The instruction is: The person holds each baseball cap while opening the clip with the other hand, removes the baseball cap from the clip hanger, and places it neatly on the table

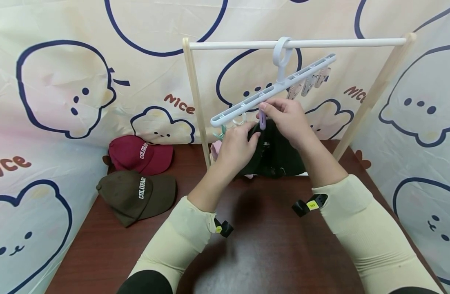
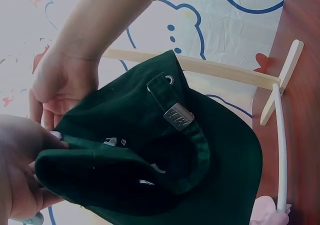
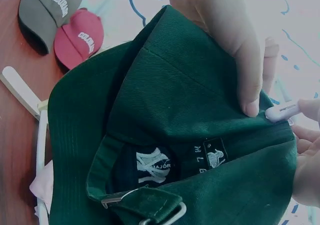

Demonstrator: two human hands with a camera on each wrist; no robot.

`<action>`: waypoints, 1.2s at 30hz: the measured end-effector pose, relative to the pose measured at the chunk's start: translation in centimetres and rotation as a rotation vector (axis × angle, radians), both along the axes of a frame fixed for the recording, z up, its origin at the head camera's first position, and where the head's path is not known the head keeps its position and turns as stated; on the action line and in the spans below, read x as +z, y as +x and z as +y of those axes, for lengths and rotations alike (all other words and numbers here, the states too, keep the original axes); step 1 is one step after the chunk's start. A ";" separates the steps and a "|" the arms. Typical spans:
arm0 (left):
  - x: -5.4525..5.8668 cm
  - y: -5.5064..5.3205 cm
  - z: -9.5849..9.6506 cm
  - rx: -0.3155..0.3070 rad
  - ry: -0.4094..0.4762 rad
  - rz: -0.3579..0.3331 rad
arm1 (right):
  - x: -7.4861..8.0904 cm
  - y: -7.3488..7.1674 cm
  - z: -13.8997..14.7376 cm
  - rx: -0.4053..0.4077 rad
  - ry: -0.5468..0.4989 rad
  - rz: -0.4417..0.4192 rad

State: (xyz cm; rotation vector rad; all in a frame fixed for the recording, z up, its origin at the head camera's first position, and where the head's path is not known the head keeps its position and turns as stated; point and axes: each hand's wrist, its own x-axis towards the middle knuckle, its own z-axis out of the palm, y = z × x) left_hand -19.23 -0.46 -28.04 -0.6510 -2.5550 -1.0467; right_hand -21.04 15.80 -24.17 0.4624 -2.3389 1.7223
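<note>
A dark green baseball cap (image 1: 276, 151) hangs below a pale blue clip hanger (image 1: 280, 83), its strap and metal buckle (image 2: 178, 116) showing in the left wrist view. My left hand (image 1: 237, 145) grips the gathered upper edge of the cap, thumb on the near side. At that same edge, my right hand (image 1: 289, 118) pinches a purple clip (image 1: 262, 120) under the hanger bar. Seen from the right wrist, the clip (image 3: 281, 111) has its tip on the cap fabric, close beside the left thumb. White lettering and a label (image 3: 216, 155) show inside the cap.
The hanger's hook loops over the white rod of a wooden-sided rack (image 1: 342, 43). Several pale clips (image 1: 309, 83) hang on its right half; a green clip (image 1: 219, 132) is at the left. A maroon cap (image 1: 137, 155) and a brown cap (image 1: 133, 196) lie on the table's left.
</note>
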 end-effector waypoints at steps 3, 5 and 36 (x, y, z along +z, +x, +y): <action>0.0 -0.1 0.1 0.009 0.026 0.014 | 0.0 -0.1 0.0 -0.006 -0.016 -0.006; -0.1 -0.1 0.1 0.010 0.051 0.039 | -0.1 -0.2 0.0 -0.010 -0.028 -0.008; -2.4 0.0 0.5 -0.078 0.191 0.175 | -0.7 -0.8 -0.3 -0.010 -0.272 -0.079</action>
